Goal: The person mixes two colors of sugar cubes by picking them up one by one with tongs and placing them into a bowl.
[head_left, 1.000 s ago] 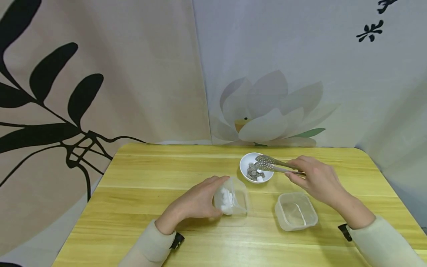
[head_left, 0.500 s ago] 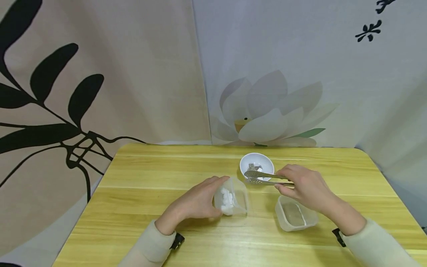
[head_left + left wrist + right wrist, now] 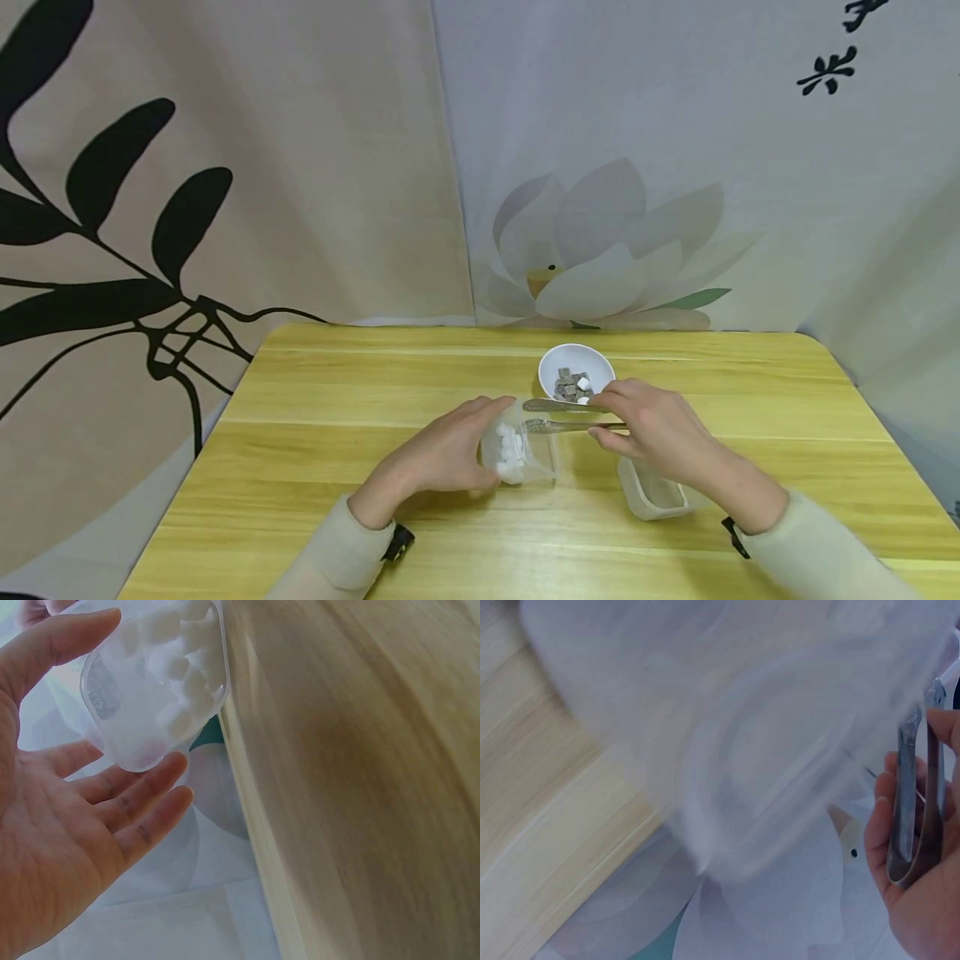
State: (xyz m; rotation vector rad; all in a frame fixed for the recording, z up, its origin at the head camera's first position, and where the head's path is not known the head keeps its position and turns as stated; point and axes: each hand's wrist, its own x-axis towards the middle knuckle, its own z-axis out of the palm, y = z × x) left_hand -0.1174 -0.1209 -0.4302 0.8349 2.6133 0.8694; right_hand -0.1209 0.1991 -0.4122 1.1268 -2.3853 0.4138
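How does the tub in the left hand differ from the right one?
Pose: the left tub is tipped sideways; the right tub stands upright.
Contents: the left tub holds white pieces; the visible part of the right tub shows none.
Support: the left hand grips the left tub; the right tub sits on the table, partly hidden by the right hand.
Both are translucent.

Soft, even light with a clear head view and hazier wrist views.
In the head view, shows a pale sheen on the table near its front, with faint, soft-edged shadows under the left hand and beside the right sleeve; in the left wrist view, turns milky around the tub; in the right, blurs the box heavily, leaving the tongs crisper.
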